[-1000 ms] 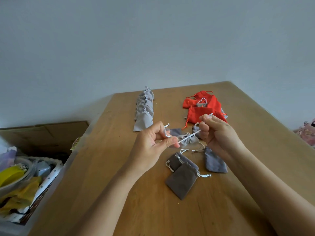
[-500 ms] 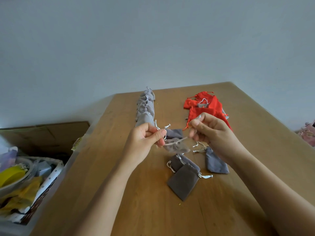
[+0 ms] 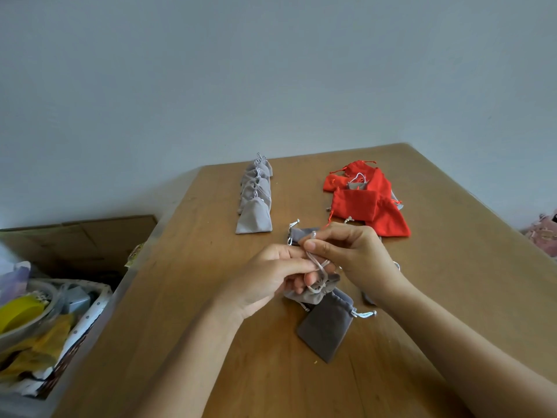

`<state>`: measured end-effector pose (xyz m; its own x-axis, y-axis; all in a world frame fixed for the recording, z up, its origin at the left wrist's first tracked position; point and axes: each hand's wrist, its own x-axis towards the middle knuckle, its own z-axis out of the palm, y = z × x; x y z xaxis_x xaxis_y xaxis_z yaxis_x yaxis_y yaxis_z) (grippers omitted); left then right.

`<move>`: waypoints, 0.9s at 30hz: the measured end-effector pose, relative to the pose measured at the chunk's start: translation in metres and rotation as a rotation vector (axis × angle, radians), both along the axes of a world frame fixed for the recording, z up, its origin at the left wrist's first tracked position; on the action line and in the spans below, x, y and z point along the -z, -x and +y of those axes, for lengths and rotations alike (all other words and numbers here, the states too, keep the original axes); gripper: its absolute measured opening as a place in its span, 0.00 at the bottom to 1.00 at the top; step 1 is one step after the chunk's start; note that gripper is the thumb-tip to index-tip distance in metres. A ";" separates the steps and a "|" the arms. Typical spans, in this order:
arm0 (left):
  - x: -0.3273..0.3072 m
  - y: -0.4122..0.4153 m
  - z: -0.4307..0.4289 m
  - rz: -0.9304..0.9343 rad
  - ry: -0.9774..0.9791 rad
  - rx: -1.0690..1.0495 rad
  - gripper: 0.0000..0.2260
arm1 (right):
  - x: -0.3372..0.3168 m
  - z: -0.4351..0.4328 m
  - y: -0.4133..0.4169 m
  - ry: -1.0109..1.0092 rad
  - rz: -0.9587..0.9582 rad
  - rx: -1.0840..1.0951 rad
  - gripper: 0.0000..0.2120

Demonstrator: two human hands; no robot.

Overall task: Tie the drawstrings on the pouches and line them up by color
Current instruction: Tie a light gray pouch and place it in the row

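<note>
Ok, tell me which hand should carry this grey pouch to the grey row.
Left, probably: the grey row lies beyond the left hand; the right hand would have to reach across.

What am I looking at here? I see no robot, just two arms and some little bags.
There is no machine: a person works bare-handed, and the one camera sits on their head, looking forward and down. The left hand and right hand pinch the drawstring of a grey pouch. On the table behind them lie a row of grey pouches and, to its right, a heap of red pouches. A darker pouch lies flat nearer the camera. A basket stands beside the table.
</note>
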<state>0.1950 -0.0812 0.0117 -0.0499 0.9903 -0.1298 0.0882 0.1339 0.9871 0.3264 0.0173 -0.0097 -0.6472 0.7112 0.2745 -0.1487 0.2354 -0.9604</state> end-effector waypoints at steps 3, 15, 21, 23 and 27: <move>0.000 0.002 -0.001 -0.075 -0.011 0.032 0.11 | -0.001 -0.001 0.000 -0.004 0.005 0.000 0.05; -0.002 0.006 0.001 -0.199 0.004 -0.200 0.15 | -0.003 0.008 -0.008 -0.356 -0.132 -0.026 0.06; -0.001 0.010 0.001 -0.197 0.111 -0.181 0.09 | -0.006 0.015 -0.013 -0.691 -0.134 0.186 0.02; 0.000 0.015 0.000 -0.222 0.124 -0.200 0.08 | -0.009 0.017 -0.016 -0.669 -0.141 0.204 0.02; 0.001 0.024 0.000 -0.337 0.135 -0.240 0.10 | -0.011 0.017 -0.018 -0.465 -0.133 0.144 0.06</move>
<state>0.1707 -0.0807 0.0104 -0.2090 0.9289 -0.3059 -0.2854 0.2412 0.9275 0.3441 0.0347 0.0018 -0.6024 0.6180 0.5051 0.0335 0.6518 -0.7576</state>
